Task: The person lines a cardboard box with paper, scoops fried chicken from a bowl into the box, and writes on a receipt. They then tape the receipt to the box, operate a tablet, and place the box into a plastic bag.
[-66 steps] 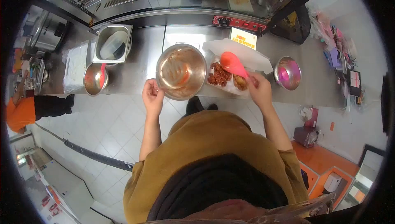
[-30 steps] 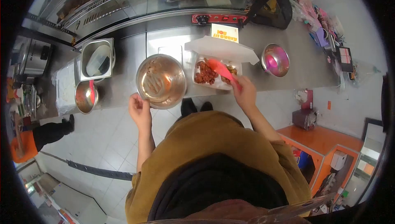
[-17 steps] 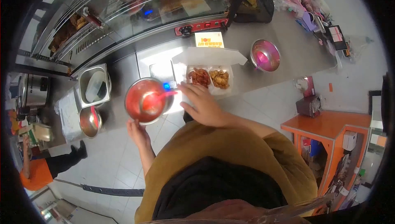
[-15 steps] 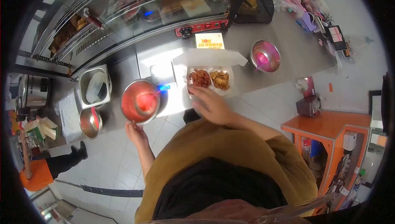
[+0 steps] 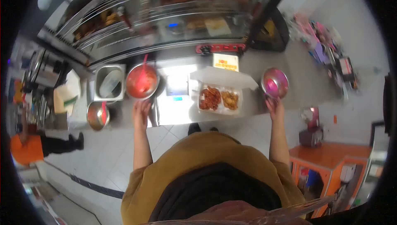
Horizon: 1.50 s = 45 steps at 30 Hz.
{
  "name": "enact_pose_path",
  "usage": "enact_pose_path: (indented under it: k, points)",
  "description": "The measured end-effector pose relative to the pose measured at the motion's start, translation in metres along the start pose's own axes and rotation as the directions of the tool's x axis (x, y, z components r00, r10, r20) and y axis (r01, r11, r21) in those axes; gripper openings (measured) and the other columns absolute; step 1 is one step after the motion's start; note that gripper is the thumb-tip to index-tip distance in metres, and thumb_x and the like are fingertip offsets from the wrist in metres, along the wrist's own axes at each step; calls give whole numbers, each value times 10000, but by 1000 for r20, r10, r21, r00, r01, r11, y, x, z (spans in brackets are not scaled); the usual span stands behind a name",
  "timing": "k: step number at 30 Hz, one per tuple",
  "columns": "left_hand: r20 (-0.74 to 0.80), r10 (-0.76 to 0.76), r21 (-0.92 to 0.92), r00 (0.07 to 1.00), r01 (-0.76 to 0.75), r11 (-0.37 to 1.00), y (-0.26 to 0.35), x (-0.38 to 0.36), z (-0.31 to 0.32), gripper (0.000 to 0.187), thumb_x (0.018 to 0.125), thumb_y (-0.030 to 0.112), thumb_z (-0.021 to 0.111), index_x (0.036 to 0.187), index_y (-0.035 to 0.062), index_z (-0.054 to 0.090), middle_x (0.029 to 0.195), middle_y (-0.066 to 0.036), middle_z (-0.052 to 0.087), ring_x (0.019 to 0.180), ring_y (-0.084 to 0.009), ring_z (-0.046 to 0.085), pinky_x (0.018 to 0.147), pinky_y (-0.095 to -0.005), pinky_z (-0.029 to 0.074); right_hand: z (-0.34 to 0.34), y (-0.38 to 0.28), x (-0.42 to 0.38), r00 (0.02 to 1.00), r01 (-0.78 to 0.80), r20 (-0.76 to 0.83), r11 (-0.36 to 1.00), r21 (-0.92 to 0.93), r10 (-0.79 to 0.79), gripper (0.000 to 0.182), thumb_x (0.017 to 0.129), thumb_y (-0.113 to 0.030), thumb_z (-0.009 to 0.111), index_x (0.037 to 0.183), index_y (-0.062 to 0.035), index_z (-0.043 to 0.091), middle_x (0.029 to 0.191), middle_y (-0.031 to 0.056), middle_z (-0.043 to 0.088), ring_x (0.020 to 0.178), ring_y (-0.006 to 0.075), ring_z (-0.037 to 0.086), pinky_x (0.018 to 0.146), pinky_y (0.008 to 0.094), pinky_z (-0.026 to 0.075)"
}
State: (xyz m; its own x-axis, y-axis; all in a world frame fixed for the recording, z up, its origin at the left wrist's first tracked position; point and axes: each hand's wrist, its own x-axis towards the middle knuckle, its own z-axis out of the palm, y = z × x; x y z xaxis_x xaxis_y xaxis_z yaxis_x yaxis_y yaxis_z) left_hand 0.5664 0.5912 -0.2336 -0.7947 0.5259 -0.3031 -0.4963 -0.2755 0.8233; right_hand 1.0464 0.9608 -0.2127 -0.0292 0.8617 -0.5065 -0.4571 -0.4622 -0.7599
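Note:
A steel mixing bowl (image 5: 135, 85) coated with red sauce stands at the left of the counter, a pink spatula (image 5: 144, 75) leaning in it. My left hand (image 5: 142, 108) is just below its near rim, fingers stretched out and somewhat blurred. On the right, my right hand (image 5: 274, 105) pinches the near rim of a smaller steel bowl (image 5: 282, 75) with a pinkish glow inside. Between the hands lies an opened white takeaway box (image 5: 223, 76). Dark red glazed pieces (image 5: 210, 98) fill its left compartment, and golden-brown pieces (image 5: 230, 100) fill the right one.
A digital scale (image 5: 177, 85) sits left of the box, and a printed carton (image 5: 226, 61) behind it. Further left are a steel pan (image 5: 120, 96) and another bowl (image 5: 94, 121) with a pink utensil. A glass display case (image 5: 165, 30) runs along the back. Someone in orange (image 5: 27, 148) is at far left.
My left hand has set the saucy bowl farther back and left on the counter. My right hand has left the food box and reached the right-hand bowl. The view has shifted.

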Motion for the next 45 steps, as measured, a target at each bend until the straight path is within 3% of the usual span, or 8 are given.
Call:
enact_pose_path:
  k: [6, 14, 23, 32, 39, 43, 44, 45]
  points:
    - [-38, -34, -14, 999, 34, 999, 5, -12, 21, 588, 876, 156, 579, 1353, 65, 247, 1362, -134, 393, 1220, -260, 443, 952, -412, 425, -22, -5, 32, 999, -27, -29, 997, 73, 29, 414, 918, -108, 468, 1276, 64, 352, 1284, 189, 382, 1134, 401, 448, 962, 517, 442]
    - [-112, -72, 130, 991, 86, 988, 9, -72, 28, 462, 875, 168, 545, 1274, 3, 382, 1278, -139, 490, 1156, -224, 500, 947, -388, 416, -35, -81, -18, 952, 278, 215, 911, -304, -219, 203, 865, -86, 572, 1055, -16, 553, 991, 81, 584, 932, 212, 574, 803, 368, 529]
    - [496, -59, 305, 866, -110, 946, 58, -133, 60, 472, 869, 175, 545, 1297, 35, 403, 1354, -126, 422, 1208, -231, 444, 950, -390, 408, 178, -45, -150, 703, 209, 659, 808, -551, 268, 227, 866, -69, 548, 1075, 21, 547, 969, 87, 603, 855, 145, 603, 645, 313, 585]
    - [-178, -29, -111, 984, 9, 994, 18, -145, -13, 582, 853, 350, 547, 1336, 125, 314, 1311, -47, 406, 1239, -218, 374, 974, -433, 349, 272, 217, -195, 320, -31, 486, 521, -853, 814, 317, 894, -68, 521, 1181, 46, 449, 1081, 170, 555, 955, 251, 589, 778, 403, 557]
    - [-364, 272, -61, 891, -314, 947, 0, -102, -55, 660, 869, 379, 511, 1412, 139, 221, 1464, -74, 249, 1355, -244, 221, 1072, -447, 211, 247, 252, -182, 385, -62, 616, 685, -726, 687, 424, 929, -180, 496, 1298, 3, 394, 1098, 87, 547, 1062, 207, 514, 940, 392, 441]
    - [-284, 624, 467, 728, -463, 753, 40, -109, -42, 708, 818, 144, 562, 1417, 64, 193, 1478, -142, 183, 1369, -283, 166, 1100, -419, 179, 185, 179, -154, 125, 439, 599, 497, -748, 791, 403, 946, -266, 468, 1268, -23, 475, 1222, 91, 532, 1114, 177, 497, 944, 314, 398]
    - [-186, 716, 567, 673, -522, 638, 60, -107, -31, 694, 811, 124, 561, 1408, 54, 214, 1474, -144, 193, 1364, -287, 181, 1101, -417, 179, 148, 184, -119, 66, 402, 681, 605, -687, 730, 405, 954, -267, 449, 1274, -19, 471, 1228, 98, 532, 1130, 188, 499, 954, 323, 392]
    - [-84, 787, 648, 612, -566, 509, 88, -108, -12, 682, 804, 104, 561, 1400, 45, 234, 1470, -147, 203, 1359, -291, 197, 1101, -415, 179, 126, 153, -133, 278, -7, 631, 659, -752, 724, 320, 940, -260, 477, 1115, -18, 592, 1082, 91, 615, 1024, 160, 560, 874, 296, 445]
